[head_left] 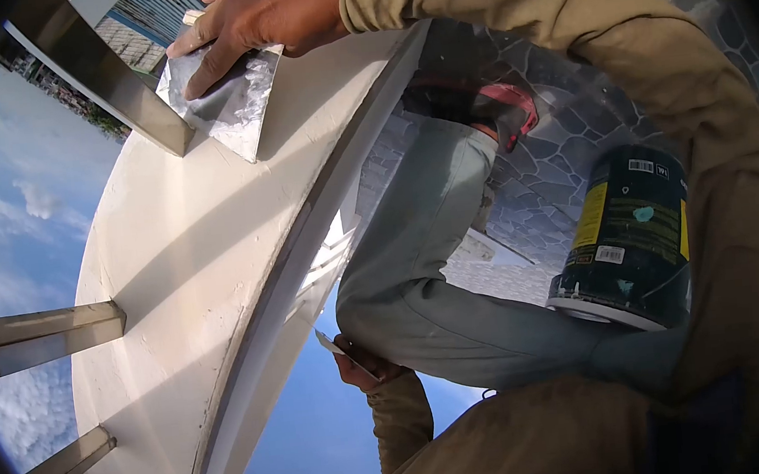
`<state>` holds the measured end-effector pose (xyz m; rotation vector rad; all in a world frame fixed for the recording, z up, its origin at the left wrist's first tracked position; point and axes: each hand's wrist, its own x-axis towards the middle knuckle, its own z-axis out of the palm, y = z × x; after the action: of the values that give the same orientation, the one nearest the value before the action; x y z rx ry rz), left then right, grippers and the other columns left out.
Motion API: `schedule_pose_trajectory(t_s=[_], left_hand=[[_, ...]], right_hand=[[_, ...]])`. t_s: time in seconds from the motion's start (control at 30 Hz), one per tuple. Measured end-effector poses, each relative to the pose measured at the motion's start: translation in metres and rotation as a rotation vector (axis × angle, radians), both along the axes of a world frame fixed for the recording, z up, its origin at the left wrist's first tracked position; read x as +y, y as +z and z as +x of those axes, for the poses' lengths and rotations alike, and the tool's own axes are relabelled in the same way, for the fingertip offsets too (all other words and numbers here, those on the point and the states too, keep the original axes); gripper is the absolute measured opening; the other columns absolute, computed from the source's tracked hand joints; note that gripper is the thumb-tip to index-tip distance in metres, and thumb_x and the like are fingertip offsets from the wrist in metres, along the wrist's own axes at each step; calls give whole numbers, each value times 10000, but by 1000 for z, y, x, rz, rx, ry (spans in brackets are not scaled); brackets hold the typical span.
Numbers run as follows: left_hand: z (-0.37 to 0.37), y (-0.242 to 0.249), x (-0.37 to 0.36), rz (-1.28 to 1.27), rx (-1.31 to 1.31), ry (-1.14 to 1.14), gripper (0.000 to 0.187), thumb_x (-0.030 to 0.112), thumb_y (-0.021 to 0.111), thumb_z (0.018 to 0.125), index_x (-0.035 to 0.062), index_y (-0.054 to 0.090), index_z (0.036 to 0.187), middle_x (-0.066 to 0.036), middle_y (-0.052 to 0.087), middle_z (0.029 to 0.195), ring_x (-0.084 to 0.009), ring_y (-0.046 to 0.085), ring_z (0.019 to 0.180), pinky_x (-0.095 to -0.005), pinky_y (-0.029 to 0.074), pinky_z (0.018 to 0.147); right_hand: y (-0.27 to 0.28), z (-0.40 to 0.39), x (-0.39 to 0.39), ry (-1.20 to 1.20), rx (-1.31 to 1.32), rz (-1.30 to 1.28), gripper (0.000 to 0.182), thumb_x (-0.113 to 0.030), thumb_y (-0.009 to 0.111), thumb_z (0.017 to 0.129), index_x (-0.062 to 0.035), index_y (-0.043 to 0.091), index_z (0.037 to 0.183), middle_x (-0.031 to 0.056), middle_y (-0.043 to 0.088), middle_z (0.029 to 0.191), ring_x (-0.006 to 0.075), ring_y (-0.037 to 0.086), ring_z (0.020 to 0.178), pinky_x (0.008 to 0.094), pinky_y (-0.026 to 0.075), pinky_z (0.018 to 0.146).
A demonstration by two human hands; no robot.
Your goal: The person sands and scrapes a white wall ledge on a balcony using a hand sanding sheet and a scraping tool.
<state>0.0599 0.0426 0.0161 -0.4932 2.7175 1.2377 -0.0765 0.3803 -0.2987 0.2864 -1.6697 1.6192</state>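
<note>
At the top of the view, my right hand (258, 16) grips a broad flat metal blade (243, 104), with fingers spread over its smeared face. The blade lies against the curved cream-white ledge (205, 226), beside a metal post. Lower down, my left hand (362, 364) is closed around a thin flat plate (333, 344), close to my bent knee. Part of that hand is in shadow.
Metal posts (42, 338) rise from the ledge's outer side, with sky beyond. A dark green paint bucket (626, 236) is beside my grey-trousered leg (425, 233). Stone-patterned paving (522, 196) shows below, near a red-and-black shoe (508, 106).
</note>
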Motion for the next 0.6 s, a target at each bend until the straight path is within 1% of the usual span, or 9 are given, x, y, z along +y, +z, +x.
schedule_pose_trajectory(t_s=[0.07,0.13,0.27,0.33,0.37,0.43,0.47,0.53,0.6], left_hand=[[-1,2,-5,-37,26,14,396,373,421,940,4,547,1009,-141,589,1069,-258,560,1025,-402,448,904],[-4,10,-21,134,-85,19,387,377,394,950,25,550,988,-134,592,1069,-257,558,1029,-409,444,912],[-5,15,-29,257,-95,52,380,374,373,961,36,547,970,-141,587,1068,-248,559,1020,-401,447,904],[-7,18,-45,408,-208,-76,365,371,372,965,52,548,945,-118,591,1019,-244,547,1027,-400,444,908],[-6,16,-44,463,-246,-119,360,370,371,966,57,548,936,-111,592,1002,-242,543,1029,-400,443,909],[0,5,-16,183,-55,27,358,373,372,973,69,549,903,-51,568,763,-179,572,807,-355,472,834],[1,4,-13,91,7,76,359,374,373,976,73,550,892,-31,560,684,-158,582,733,-340,482,810],[-6,7,-35,2,65,101,380,381,356,987,75,563,898,21,430,492,-106,473,483,-264,487,641],[-11,7,-46,45,94,143,393,379,346,997,74,575,901,48,326,384,-79,339,325,-209,427,476]], right_hand=[[-6,-8,-9,-60,-24,71,530,11,512,753,-162,576,1250,177,626,1090,348,575,1054,398,456,887],[5,12,-3,182,-130,-33,544,5,526,740,-181,580,1248,161,631,1087,331,584,1043,405,464,874],[8,20,-14,-55,-149,29,408,-99,552,749,-181,640,1139,99,656,972,306,610,940,409,481,791],[28,41,-9,-133,-238,90,282,-143,556,746,-156,670,1003,112,652,880,299,622,865,408,488,750],[37,51,-5,-202,-321,271,236,-146,559,738,-134,665,949,121,647,845,299,625,832,395,494,728],[60,70,-12,-400,-661,506,163,-146,558,728,-82,642,853,134,630,757,311,630,767,367,505,679],[65,79,-5,-407,-657,514,163,-146,558,728,-82,642,853,134,630,757,311,630,767,367,505,679],[74,102,17,-74,-451,307,171,-146,545,740,-64,637,859,144,631,761,312,630,780,361,507,677],[79,115,20,-115,-336,120,210,-119,528,744,-76,648,911,164,639,808,325,627,796,388,504,707]])
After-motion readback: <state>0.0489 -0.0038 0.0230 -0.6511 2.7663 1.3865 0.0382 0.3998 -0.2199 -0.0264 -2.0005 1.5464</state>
